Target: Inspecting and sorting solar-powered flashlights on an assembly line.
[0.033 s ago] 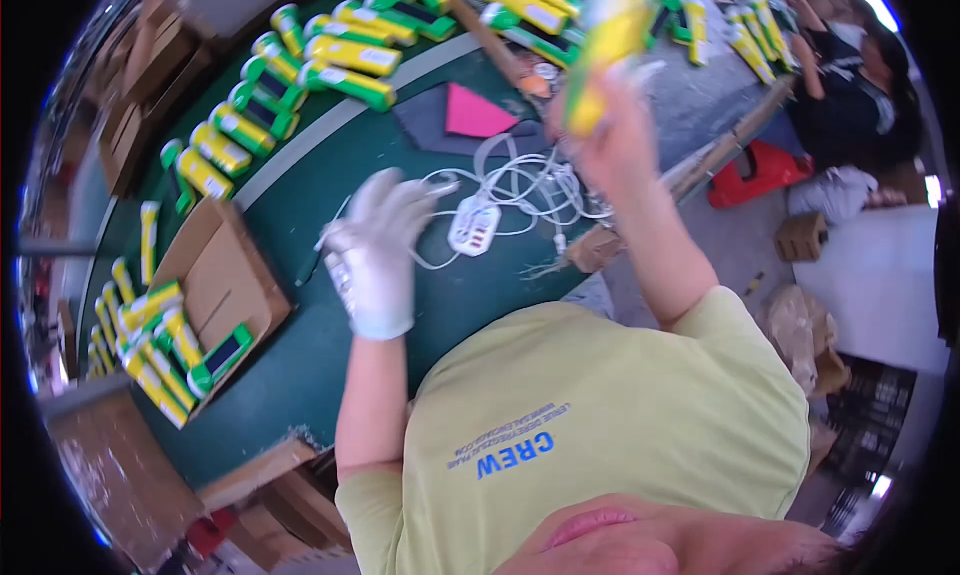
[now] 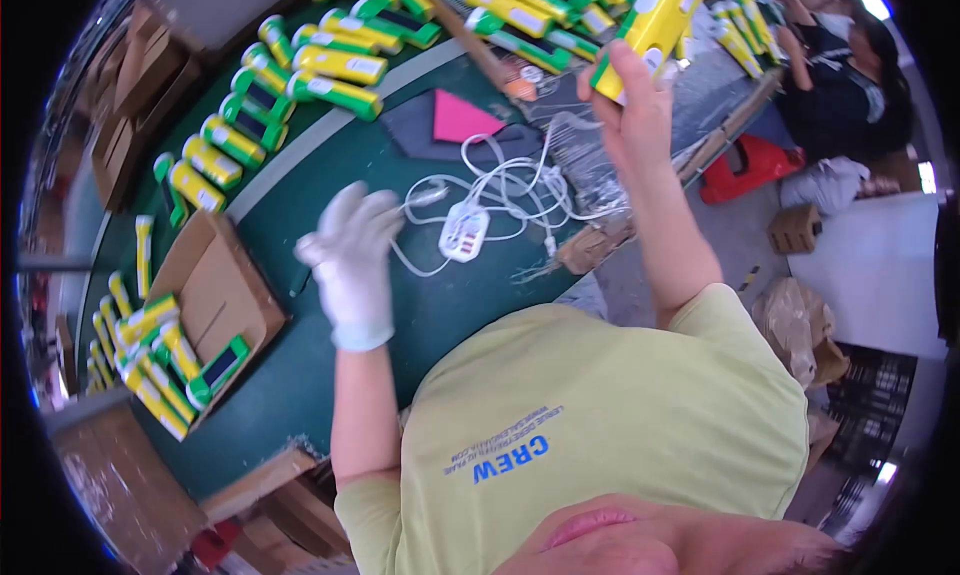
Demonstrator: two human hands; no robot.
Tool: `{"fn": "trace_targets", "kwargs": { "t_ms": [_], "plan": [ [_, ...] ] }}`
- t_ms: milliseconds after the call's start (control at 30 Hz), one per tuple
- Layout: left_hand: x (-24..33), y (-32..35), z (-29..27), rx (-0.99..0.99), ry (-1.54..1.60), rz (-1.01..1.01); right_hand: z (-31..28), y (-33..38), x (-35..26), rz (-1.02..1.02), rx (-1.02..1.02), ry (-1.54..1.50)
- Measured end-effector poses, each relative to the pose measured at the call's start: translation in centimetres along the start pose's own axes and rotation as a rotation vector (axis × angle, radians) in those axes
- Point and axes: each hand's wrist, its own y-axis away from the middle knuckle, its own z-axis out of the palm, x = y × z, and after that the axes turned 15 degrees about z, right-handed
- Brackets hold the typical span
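Note:
My right hand (image 2: 638,125), bare, is raised at the top right of the table and closed round the end of a yellow-and-green flashlight (image 2: 655,25). The flashlight's far end runs out of view. My left hand (image 2: 352,265) wears a white glove and hovers over the green table with its fingers apart, nothing in them. Just right of it lies a white multi-port USB charger (image 2: 464,232) among loops of white cable (image 2: 515,180). Behind the cable are a pink sheet (image 2: 463,118) and a dark grey cloth (image 2: 408,125).
Rows of similar flashlights (image 2: 340,65) line the green table's (image 2: 330,155) far side; more lie at the back right. An open cardboard box (image 2: 225,280) stands at left beside piled flashlights (image 2: 160,365). A wooden edge (image 2: 590,248) borders the table. Another person (image 2: 845,90) sits at far right.
My right hand has shifted right with the flashlight, which was blurred and is now sharp. My left hand has moved left, away from the cable.

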Motion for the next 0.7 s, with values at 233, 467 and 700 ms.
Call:
{"fn": "trace_targets", "kwargs": {
  "t_ms": [233,467,700],
  "plan": [
    [11.1,-1.0,-10.7,0.075,-1.022,0.282,-16.4,-0.8,2.5,0.276,0.654,0.892],
    [20.4,1.8,-21.8,-0.238,-1.898,-0.304,-21.5,-2.9,5.1,0.249,1.049,1.398],
    [21.3,-3.1,-15.9,-0.617,-2.392,-0.851,-9.7,-2.7,0.7,-0.298,0.679,0.908]
  ]
}}
